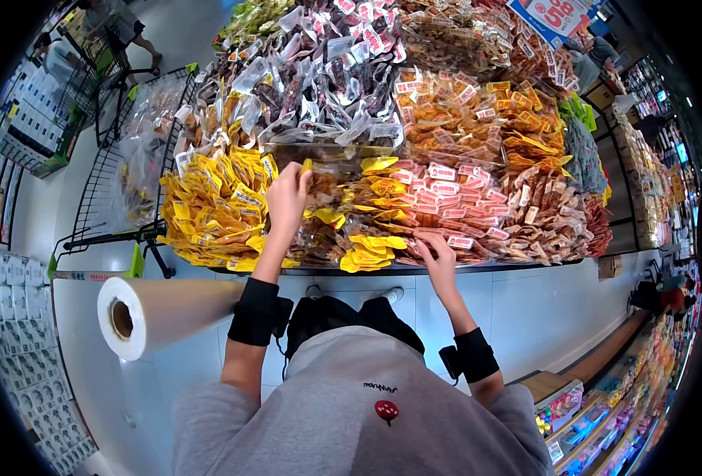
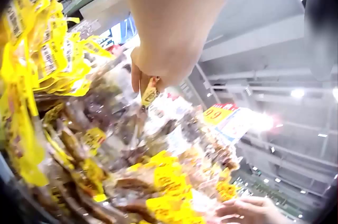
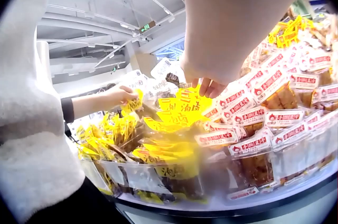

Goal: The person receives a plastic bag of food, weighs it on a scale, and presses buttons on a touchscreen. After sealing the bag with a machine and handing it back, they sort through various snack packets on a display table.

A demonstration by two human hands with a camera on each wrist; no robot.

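My left hand [image 1: 287,197] is raised over the middle of the display and pinches the yellow top of a small snack packet [image 2: 149,93]. Below that packet its clear part hangs down among brown-filled packets. My right hand [image 1: 437,254] is at the front edge of the display, with its fingers loosely extended. Its fingertips lie at the border between a stack of yellow-topped packets [image 3: 182,109] and a pile of packets with red-and-white labels [image 1: 444,188]. To the left of the left hand is a large heap of yellow packets [image 1: 216,202].
Dark packets in clear wrappers [image 1: 319,79] fill the back of the display. A big roll of clear plastic [image 1: 168,317] stands at the front left, beside a black wire cart [image 1: 89,230]. A price sign [image 1: 553,17] hangs at the back right. Other people stand farther off.
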